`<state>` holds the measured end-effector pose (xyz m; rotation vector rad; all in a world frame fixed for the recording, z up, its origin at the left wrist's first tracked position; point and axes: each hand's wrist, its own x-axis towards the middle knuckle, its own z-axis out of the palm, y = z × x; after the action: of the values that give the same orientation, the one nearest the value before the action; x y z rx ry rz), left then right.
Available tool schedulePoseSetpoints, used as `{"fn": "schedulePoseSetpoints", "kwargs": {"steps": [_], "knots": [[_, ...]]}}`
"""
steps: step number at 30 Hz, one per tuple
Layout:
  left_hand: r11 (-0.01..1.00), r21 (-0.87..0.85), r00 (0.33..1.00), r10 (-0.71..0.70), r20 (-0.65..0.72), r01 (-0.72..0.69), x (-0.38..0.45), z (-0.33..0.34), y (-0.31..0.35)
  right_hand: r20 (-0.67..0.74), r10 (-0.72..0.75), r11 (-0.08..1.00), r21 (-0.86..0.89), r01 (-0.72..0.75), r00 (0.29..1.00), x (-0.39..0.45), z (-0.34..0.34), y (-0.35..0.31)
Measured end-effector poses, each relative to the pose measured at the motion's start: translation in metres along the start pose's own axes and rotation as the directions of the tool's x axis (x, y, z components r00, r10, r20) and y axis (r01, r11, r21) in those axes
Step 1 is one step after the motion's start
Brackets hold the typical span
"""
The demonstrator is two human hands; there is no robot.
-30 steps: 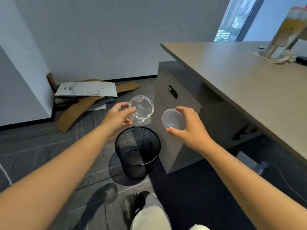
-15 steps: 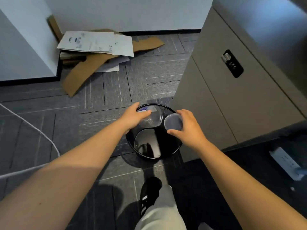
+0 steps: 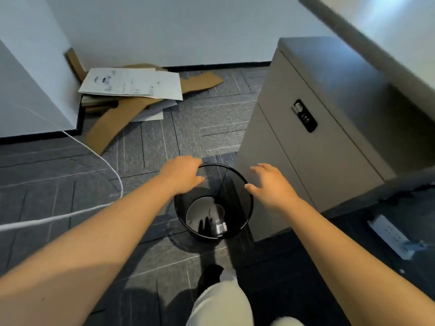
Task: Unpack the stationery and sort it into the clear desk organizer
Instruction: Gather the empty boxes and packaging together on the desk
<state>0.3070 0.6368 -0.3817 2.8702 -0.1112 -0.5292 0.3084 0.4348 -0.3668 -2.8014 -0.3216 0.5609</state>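
A black mesh waste bin (image 3: 247,208) stands on the floor below me. A clear plastic container (image 3: 219,225) and its clear lid (image 3: 219,210) lie on the bin's bottom. My left hand (image 3: 181,175) hovers over the bin's far left rim with loosely curled fingers and holds nothing. My right hand (image 3: 268,184) hangs over the right rim with fingers spread, also empty. The desk organizer is not in view.
A grey drawer cabinet (image 3: 317,147) with a combination lock (image 3: 304,116) stands right of the bin under the desk edge. Cardboard and papers (image 3: 131,90) are piled by the wall. A white cable (image 3: 94,151) crosses the floor at left; a power strip (image 3: 390,236) lies at right.
Both hands have let go: the clear container and lid dropped from my hands into the bin. My hands now hang empty over its rim, spread a little apart.
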Motion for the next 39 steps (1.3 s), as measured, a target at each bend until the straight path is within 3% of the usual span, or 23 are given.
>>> {"fn": "schedulePoseSetpoints", "kwargs": {"steps": [6, 12, 18, 28, 34, 39], "knots": [[0.971, 0.209, 0.976, 0.149, -0.156, -0.115, -0.059, -0.078, 0.032, -0.17, -0.031, 0.998, -0.053, 0.022, 0.985, -0.072, -0.068, -0.023], [0.952, 0.207, 0.904, 0.282, -0.321, -0.224, -0.123, -0.136, 0.078, -0.392, -0.06, 0.996, -0.086, 0.028, 0.918, -0.161, -0.126, -0.037], [0.893, 0.243, 0.808, 0.448, -0.383, -0.38, -0.163, -0.162, 0.151, -0.543, -0.028, 0.993, -0.112, -0.039, 0.839, -0.245, -0.159, -0.012], [0.72, 0.317, 0.645, 0.693, -0.32, -0.617, -0.184, -0.141, 0.311, -0.658, 0.303, 0.934, 0.062, -0.352, 0.689, -0.375, -0.174, 0.11], [0.621, 0.337, 0.566, 0.784, -0.257, -0.707, -0.183, -0.12, 0.38, -0.62, 0.512, 0.835, 0.198, -0.513, 0.594, -0.414, -0.165, 0.171], [0.582, 0.335, 0.532, 0.813, -0.237, -0.741, -0.179, -0.106, 0.415, -0.561, 0.622, 0.774, 0.337, -0.536, 0.546, -0.419, -0.16, 0.198]]}}
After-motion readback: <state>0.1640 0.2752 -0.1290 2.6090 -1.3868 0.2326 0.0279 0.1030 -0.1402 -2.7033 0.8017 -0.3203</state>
